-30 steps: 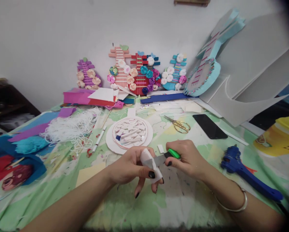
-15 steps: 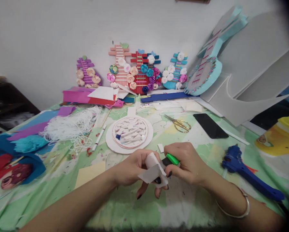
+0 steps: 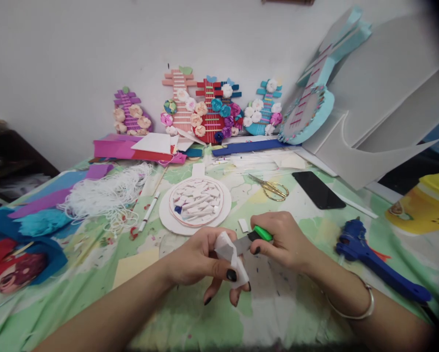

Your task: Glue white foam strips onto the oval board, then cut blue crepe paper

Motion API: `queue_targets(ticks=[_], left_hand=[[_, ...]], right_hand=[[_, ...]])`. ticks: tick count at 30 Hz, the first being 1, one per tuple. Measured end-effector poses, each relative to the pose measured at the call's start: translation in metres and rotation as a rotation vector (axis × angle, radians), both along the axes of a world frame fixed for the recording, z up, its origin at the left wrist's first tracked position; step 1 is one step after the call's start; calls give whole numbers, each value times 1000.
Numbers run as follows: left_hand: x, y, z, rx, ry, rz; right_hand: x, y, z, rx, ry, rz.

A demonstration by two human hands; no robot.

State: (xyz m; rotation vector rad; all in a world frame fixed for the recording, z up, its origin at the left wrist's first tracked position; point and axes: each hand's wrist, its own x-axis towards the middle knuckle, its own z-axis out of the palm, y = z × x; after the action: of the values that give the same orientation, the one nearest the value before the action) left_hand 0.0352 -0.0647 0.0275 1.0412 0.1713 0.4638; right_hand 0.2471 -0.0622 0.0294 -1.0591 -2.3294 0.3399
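My left hand (image 3: 208, 259) pinches a bent white strip (image 3: 225, 248). My right hand (image 3: 287, 240) clasps a green-handled craft knife (image 3: 260, 233), blade toward the strip.

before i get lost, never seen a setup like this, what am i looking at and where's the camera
There is no machine here, just a person working bare-handed, seen through one camera worn on the head, looking forward and down. The left hand pinches a folded white piece; the right hand grips a green-handled cutter, its blade toward that piece. On the green-patterned cloth lie a round white board bearing white bits, gold-handled scissors, a black phone, a blue glue gun and white string. Decorated instrument shapes stand behind.
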Motion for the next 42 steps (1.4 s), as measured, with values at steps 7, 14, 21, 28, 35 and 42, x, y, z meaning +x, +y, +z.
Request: queue_targets(ticks=[7,14,21,28,35,42], left_hand=[[1,0,0,-25,43,-6],[6,-3,-4,-66,49,9],[2,-2,-1,-30,66,6],[2,-1,1,-29,26,-16],[6,-1,-4,-98,85,-24],[8,-4,-5,-135,122,-37]], right_hand=[[-4,-4,3,6,6,-1],[-8,-10,4,44,-28,1],[-4,-4,0,13,-13,3],[0,2,-4,-11,-3,-10],[-5,-4,-1,20,-32,-24],[-10,-10,2,17,-45,-14]])
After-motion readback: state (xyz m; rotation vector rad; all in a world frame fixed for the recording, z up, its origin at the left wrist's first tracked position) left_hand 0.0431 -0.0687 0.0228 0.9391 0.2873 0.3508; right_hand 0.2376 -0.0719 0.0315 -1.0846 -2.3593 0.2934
